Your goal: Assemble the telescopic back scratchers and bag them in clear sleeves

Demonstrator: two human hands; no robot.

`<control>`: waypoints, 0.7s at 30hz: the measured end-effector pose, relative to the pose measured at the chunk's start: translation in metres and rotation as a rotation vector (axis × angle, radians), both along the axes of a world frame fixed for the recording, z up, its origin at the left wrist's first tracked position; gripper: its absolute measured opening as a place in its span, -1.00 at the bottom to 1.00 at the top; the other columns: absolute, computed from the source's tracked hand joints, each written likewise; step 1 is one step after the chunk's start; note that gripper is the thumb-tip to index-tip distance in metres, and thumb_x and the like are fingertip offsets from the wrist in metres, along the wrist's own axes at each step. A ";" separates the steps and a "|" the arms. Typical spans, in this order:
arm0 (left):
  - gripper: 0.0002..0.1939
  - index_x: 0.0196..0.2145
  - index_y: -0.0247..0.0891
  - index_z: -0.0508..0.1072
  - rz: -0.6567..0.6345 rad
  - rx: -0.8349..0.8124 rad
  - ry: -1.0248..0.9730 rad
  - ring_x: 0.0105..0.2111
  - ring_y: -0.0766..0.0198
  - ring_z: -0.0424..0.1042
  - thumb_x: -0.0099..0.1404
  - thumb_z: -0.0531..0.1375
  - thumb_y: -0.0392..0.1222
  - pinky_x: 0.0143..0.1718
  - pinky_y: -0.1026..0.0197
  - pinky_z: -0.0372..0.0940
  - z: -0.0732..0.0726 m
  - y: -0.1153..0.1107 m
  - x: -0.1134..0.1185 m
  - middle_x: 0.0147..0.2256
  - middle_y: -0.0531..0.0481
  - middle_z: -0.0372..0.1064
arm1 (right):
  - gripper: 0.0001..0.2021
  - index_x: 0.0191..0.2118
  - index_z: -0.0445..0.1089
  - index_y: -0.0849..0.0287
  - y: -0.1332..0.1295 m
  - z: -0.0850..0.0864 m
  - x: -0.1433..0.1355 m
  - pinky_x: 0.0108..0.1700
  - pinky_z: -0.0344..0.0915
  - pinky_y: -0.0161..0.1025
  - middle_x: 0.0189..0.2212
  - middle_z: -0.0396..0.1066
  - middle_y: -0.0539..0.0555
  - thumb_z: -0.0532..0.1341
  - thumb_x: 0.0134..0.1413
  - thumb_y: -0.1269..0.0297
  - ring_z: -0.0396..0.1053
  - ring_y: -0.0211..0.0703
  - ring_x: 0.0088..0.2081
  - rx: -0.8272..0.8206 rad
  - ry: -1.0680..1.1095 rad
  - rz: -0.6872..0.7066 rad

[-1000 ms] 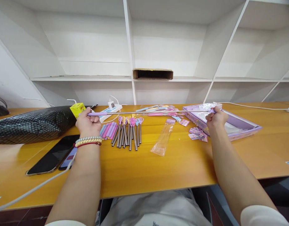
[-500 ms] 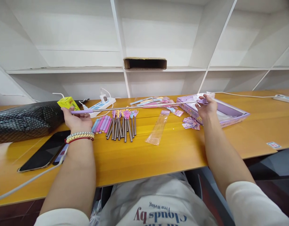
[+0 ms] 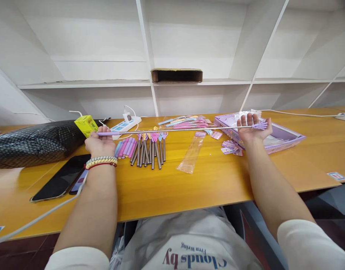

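A telescopic back scratcher (image 3: 175, 129), drawn out long, spans the space between my hands above the table. My left hand (image 3: 101, 144) is closed around its purple handle, palm up. At the other end, my right hand (image 3: 254, 131) lies palm up with fingers stretched out, and the purple claw head rests across it. Below the rod, several short metal rods with coloured claw heads (image 3: 152, 150) lie in a bunch. Left of them is a row of pastel handles (image 3: 125, 147). A clear plastic sleeve (image 3: 191, 155) lies flat to their right.
A purple box (image 3: 286, 141) stands at the right, near small printed cards (image 3: 231, 147). Packed scratchers (image 3: 186, 122) lie at the back. At left are a black wrapped bundle (image 3: 34, 144), a yellow drink carton (image 3: 86, 125), a power strip (image 3: 127, 124) and a phone (image 3: 61, 178).
My right hand has opened from its pinch on the claw head, fingers now spread beneath it. The left hand keeps hold of the handle. The view has shifted slightly.
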State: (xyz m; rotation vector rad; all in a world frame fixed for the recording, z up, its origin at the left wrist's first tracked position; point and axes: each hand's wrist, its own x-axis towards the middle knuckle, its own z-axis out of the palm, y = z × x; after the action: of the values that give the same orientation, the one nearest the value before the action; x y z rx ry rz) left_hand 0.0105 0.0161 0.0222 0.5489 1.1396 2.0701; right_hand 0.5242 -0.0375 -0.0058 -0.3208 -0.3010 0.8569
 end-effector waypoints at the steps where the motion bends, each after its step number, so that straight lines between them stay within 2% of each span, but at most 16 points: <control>1: -0.73 -0.47 -0.22 -0.06 0.003 -0.015 0.009 -0.47 0.48 0.22 0.34 -0.34 -0.40 -0.34 0.38 0.23 0.001 0.000 0.000 -0.49 0.09 0.09 | -0.49 -0.43 0.36 0.24 0.000 0.001 0.000 -0.21 0.21 -0.06 -0.43 0.39 0.13 0.01 -0.06 -0.19 0.40 -0.05 -0.28 -0.007 0.009 -0.016; 4: -0.75 -0.48 -0.22 -0.05 0.045 -0.040 -0.023 -0.52 0.47 0.17 0.37 -0.27 -0.35 -0.44 0.39 0.21 0.004 -0.002 0.004 -0.53 0.12 0.07 | -0.49 -0.49 0.36 0.24 0.001 0.003 0.000 -0.25 0.18 -0.08 -0.48 0.38 0.17 -0.03 0.00 -0.15 0.41 -0.06 -0.30 -0.037 0.031 -0.065; 6: -0.76 -0.47 -0.23 -0.04 0.098 -0.060 -0.043 -0.55 0.48 0.13 0.38 -0.15 -0.30 -0.50 0.40 0.17 0.006 -0.005 0.008 -0.53 0.15 0.06 | -0.47 -0.53 0.36 0.25 0.001 0.005 0.000 -0.29 0.16 -0.07 -0.51 0.38 0.22 -0.08 0.06 -0.11 0.41 -0.06 -0.32 -0.067 0.051 -0.086; 9: -0.71 -0.46 -0.23 -0.05 0.178 -0.109 -0.055 -0.59 0.50 0.04 0.31 0.05 -0.20 -0.59 0.42 0.04 0.009 -0.011 0.013 -0.55 0.20 0.03 | -0.42 -0.57 0.37 0.25 0.000 0.008 0.000 -0.33 0.13 -0.08 -0.54 0.37 0.25 -0.14 0.10 -0.10 0.42 -0.08 -0.36 -0.098 0.058 -0.085; 11: -0.68 -0.47 -0.22 -0.04 0.164 -0.138 -0.038 -0.62 0.50 -0.03 0.27 0.11 -0.19 -0.61 0.42 -0.03 0.011 -0.014 0.014 -0.57 0.22 -0.04 | -0.43 -0.57 0.36 0.23 -0.001 0.010 -0.002 -0.33 0.14 -0.10 -0.54 0.37 0.22 -0.16 0.09 -0.09 0.43 -0.11 -0.37 -0.101 0.042 -0.078; 16: -0.75 -0.50 -0.21 -0.09 0.094 -0.071 0.062 -0.61 0.47 -0.01 0.29 -0.05 -0.28 -0.53 0.38 0.07 0.010 -0.012 0.011 -0.60 0.21 -0.13 | -0.48 -0.54 0.33 0.19 -0.004 0.011 -0.005 -0.32 0.19 -0.14 -0.48 0.39 0.19 -0.09 0.04 -0.13 0.42 -0.14 -0.36 -0.096 0.040 -0.084; 19: -0.75 -0.50 -0.21 -0.04 0.061 0.002 0.102 -0.60 0.45 0.05 0.34 -0.24 -0.18 -0.48 0.34 0.13 0.007 -0.010 0.007 -0.60 0.18 -0.11 | -0.48 -0.49 0.33 0.18 -0.001 0.008 -0.002 -0.35 0.20 -0.15 -0.44 0.39 0.17 -0.14 0.09 -0.13 0.41 -0.14 -0.37 -0.128 0.046 -0.107; 21: -0.67 -0.48 -0.21 0.02 0.080 0.000 0.135 -0.58 0.43 0.12 0.34 -0.36 -0.11 -0.47 0.32 0.16 0.007 -0.010 0.006 -0.58 0.14 -0.02 | -0.50 -0.50 0.30 0.18 0.003 0.005 0.002 -0.41 0.18 -0.17 -0.48 0.37 0.14 -0.21 0.17 -0.01 0.37 -0.19 -0.46 -0.165 -0.021 -0.186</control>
State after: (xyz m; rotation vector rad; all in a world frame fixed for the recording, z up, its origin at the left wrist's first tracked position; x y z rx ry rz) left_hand 0.0168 0.0058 0.0296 0.6616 1.2578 2.1270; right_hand 0.5262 -0.0349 -0.0005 -0.5038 -0.2159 0.6964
